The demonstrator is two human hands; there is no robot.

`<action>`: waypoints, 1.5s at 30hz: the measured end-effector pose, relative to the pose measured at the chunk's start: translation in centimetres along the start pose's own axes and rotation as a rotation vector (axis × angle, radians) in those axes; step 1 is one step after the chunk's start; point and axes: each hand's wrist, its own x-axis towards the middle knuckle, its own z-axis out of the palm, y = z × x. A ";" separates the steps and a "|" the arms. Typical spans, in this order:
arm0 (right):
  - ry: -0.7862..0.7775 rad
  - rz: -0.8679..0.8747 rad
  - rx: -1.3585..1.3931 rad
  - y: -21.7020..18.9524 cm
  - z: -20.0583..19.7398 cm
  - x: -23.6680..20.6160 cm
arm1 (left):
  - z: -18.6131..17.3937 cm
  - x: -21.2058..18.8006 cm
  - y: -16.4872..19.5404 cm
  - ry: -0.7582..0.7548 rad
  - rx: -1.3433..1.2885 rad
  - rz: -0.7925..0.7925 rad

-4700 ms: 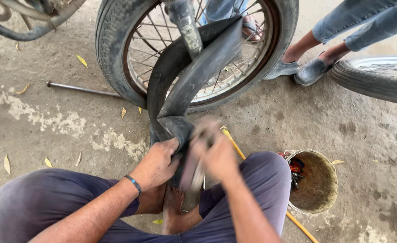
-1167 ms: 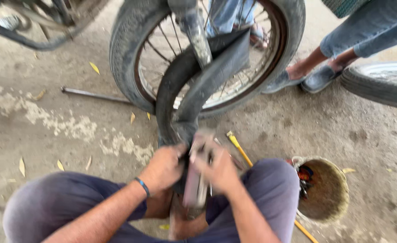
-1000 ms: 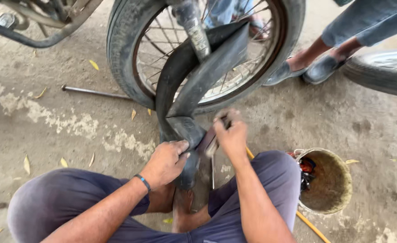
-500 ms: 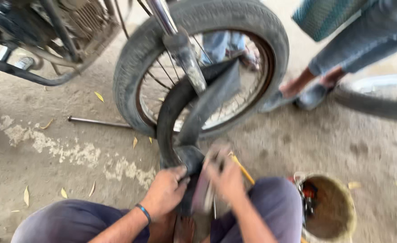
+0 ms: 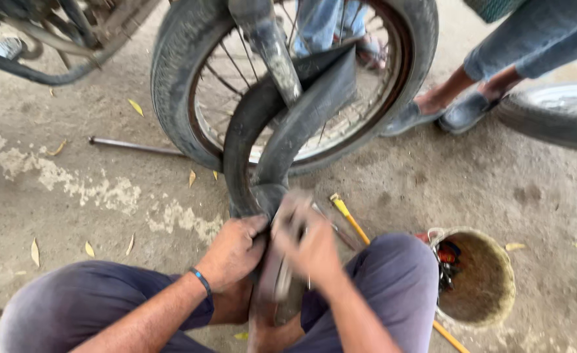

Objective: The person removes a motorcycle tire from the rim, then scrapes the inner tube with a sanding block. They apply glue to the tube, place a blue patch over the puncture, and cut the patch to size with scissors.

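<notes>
Inner tube (image 5: 262, 131) gripped by left hand (image 5: 233, 252), right hand (image 5: 308, 238) blurred, grip unclear

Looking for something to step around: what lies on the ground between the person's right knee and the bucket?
In the head view, a yellow-handled tool runs past the right knee, reappearing below the bucket.

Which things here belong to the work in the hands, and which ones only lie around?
In use: left hand and right hand on the black inner tube; spoked wheel.

Lying about: metal rod, yellow-handled tool, bucket, dry leaves, second tyre.
</notes>
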 end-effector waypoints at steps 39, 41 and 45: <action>0.048 0.009 -0.086 3.7 -1.3 0.3 | 2.3 -1.2 -0.8 -0.063 0.053 -0.123; -0.040 -0.188 -0.053 4.6 -1.2 -0.1 | 2.2 -1.1 -0.8 -0.054 0.017 -0.056; 0.114 0.233 -0.070 6.8 -0.6 0.2 | 1.7 -0.9 -0.5 0.055 0.097 0.139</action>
